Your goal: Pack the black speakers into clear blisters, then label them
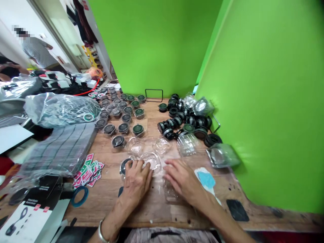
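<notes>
My left hand (138, 177) lies palm down, fingers slightly bent and apart, over the near edge of a clear plastic shell. Beside its fingertips is a round black part (124, 167) in clear plastic. My right hand (182, 179) reaches forward with fingers stretched, resting partly over a clear plastic tray (172, 194). Between the hands and just beyond them sits a clear round shell (154, 161). Two more clear shells, one on the left (136, 145) and one on the right (162, 145), lie farther back.
Several packed round black parts (123, 127) stand in rows at back left. Loose black round parts (174, 123) and stacked clear shells (187, 143) lie at back right. Printed cards (88, 172), a blue ring (79, 196) and green panels (157, 44) surround the work area. A person (40, 50) stands far left.
</notes>
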The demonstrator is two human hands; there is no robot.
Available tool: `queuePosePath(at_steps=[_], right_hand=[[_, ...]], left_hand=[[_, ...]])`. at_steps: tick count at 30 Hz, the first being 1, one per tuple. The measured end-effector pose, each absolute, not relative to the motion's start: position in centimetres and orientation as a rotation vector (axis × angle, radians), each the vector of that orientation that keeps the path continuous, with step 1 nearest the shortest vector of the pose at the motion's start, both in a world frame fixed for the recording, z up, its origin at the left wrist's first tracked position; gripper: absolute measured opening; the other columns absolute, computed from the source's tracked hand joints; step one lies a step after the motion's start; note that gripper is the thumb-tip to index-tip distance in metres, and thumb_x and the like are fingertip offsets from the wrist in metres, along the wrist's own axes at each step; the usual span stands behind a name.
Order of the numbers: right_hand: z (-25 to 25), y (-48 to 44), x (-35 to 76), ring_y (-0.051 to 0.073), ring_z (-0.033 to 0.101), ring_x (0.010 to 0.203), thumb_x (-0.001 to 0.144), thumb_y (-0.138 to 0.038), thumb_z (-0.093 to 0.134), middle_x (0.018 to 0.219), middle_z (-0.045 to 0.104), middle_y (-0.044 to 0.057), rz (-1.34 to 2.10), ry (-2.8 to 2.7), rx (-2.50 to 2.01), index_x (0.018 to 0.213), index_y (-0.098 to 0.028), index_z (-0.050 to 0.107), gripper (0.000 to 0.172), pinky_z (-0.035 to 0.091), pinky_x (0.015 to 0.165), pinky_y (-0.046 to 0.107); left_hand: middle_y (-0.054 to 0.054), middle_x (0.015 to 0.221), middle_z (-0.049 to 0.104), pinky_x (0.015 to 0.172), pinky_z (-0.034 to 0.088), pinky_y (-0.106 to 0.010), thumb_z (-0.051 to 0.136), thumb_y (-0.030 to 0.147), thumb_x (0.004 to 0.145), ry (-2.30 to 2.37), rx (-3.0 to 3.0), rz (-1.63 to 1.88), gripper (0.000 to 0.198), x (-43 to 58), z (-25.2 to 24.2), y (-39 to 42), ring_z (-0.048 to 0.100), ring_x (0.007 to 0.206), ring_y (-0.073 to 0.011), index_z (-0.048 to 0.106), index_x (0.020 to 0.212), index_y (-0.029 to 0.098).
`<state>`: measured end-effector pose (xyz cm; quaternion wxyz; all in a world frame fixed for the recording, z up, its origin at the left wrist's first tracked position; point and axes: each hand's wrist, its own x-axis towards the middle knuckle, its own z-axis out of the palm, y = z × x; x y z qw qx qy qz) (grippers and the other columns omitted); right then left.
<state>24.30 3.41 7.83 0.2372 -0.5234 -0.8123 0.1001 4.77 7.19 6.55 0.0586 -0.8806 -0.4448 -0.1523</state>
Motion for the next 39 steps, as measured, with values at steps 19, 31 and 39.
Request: queuePosePath(at_steps=[19, 31, 39], right_hand=[[4.0, 6.0, 27.4, 0.008, 0.045, 0.037, 0.075, -0.05, 0.055, 0.043, 0.052, -0.003, 1.408, -0.789, -1.453, 0.074, -0.018, 0.053, 0.032, 0.035, 0.041, 0.019], [2.3, 4.0, 27.7, 0.014, 0.058, 0.055, 0.083, -0.036, 0.045, 0.062, 0.061, 0.001, 0.988, -1.3, -1.714, 0.082, -0.017, 0.059, 0.024, 0.046, 0.052, 0.026], [8.6, 5.8, 30.6, 0.022, 0.049, 0.099, 0.091, -0.024, 0.041, 0.107, 0.057, 0.011, -0.189, -1.752, -1.848, 0.104, -0.016, 0.058, 0.023, 0.041, 0.085, 0.035]], left_hand=[[-0.014, 0.116, 0.055, 0.086, 0.041, -0.039, 0.053, 0.03, 0.081, -1.994, -2.222, -0.306, 0.037, -5.1, 4.0, 19.2, 0.05, 0.105, -0.0282, 0.059, 0.115, 0.016], [-0.019, 0.116, 0.055, 0.08, 0.042, -0.047, 0.047, 0.024, 0.082, -2.019, -2.177, -0.211, 0.036, -3.3, 6.3, 17.5, 0.052, 0.102, -0.0349, 0.06, 0.114, 0.015], [-0.015, 0.11, 0.058, 0.081, 0.045, -0.044, 0.049, 0.033, 0.086, -1.412, -2.432, -0.771, 0.029, 1.6, 6.5, 12.6, 0.054, 0.1, -0.0294, 0.06, 0.107, 0.016]])
